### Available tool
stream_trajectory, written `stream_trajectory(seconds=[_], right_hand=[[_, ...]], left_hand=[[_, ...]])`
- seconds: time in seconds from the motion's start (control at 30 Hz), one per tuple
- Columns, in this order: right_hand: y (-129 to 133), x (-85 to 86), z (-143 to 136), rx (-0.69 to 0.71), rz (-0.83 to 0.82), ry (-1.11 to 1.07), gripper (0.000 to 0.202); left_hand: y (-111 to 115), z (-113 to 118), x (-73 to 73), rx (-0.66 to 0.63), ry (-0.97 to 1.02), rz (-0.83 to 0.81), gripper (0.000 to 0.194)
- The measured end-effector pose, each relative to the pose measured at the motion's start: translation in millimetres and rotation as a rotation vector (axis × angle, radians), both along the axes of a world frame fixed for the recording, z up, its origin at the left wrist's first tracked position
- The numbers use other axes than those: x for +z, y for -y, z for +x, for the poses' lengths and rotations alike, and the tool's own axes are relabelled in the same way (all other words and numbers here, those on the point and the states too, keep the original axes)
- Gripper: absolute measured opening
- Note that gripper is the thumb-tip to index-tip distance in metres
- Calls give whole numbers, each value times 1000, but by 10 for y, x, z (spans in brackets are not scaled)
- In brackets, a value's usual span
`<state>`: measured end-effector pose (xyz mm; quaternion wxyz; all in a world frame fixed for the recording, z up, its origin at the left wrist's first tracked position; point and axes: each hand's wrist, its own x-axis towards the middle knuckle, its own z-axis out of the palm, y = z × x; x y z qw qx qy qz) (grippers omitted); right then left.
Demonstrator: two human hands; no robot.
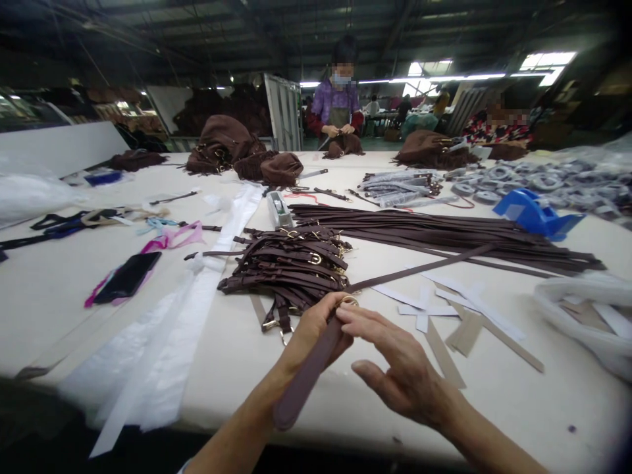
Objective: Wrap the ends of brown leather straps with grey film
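My left hand (316, 329) is closed around a dark brown leather strap (307, 378), whose rounded end hangs down toward me. A gold ring (348, 301) shows at the top of the grip, and a narrow length of the strap runs off to the upper right. My right hand (395, 359) touches the strap near the ring with its fingertips; its fingers are stretched out and the thumb stands apart. Just beyond my hands lies a pile of brown straps with gold buckles (291, 263).
Long brown strips (444, 234) lie behind, with a blue tape dispenser (538, 214) on them. Paper strips (464, 322) and a plastic bag (587, 309) are at right. A phone (128, 276) and white plastic sheeting (162, 336) lie left. Across the table a person (338, 105) handles a brown bag.
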<state>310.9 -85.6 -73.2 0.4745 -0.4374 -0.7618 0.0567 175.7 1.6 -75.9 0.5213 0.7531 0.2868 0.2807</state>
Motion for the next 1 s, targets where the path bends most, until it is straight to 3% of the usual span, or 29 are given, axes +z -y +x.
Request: stream_trajectory(seconds=[0.03, 0.17, 0.23, 0.3, 0.37, 0.43, 0.5, 0.6, 0.7, 0.73, 0.8, 0.87, 1.0], right_hand=[[-19, 18, 37, 15, -34, -18, 31], [-180, 93, 175, -160, -224, -214, 31], [-300, 112, 201, -33, -387, -252, 34], [-423, 100, 188, 89, -445, -278, 33], [-534, 54, 147, 63, -410, -379, 26], [-625, -17, 92, -38, -329, -555, 20], [-688, -93, 33, -112, -256, -667, 18], [-729, -185, -44, -185, -175, -701, 17], [-735, -235, -82, -299, -86, -772, 17], [-732, -243, -89, -337, -55, -804, 17], [-711, -254, -112, -369, -22, -854, 18], [-658, -261, -153, -301, -31, -856, 18], [-493, -238, -182, -85, -163, -710, 16]], left_hand=[[-2, -40, 15, -13, -22, 7, 31], [29, -136, 163, -27, -151, 54, 23], [-4, -141, 250, -25, -208, 176, 25], [-92, -135, 313, 3, -220, 348, 25], [-199, -135, 340, 135, -180, 552, 23], [-259, -144, 323, 385, -116, 704, 26], [-226, -149, 259, 550, -79, 641, 24], [-8, -129, 99, 595, -9, 389, 18], [278, -82, -55, 806, 172, 440, 24], [355, -61, -88, 821, 207, 439, 19], [449, -6, -112, 695, 216, 310, 15], [454, 70, -87, 515, 214, 118, 22], [319, 232, -13, 448, 388, -67, 25]])
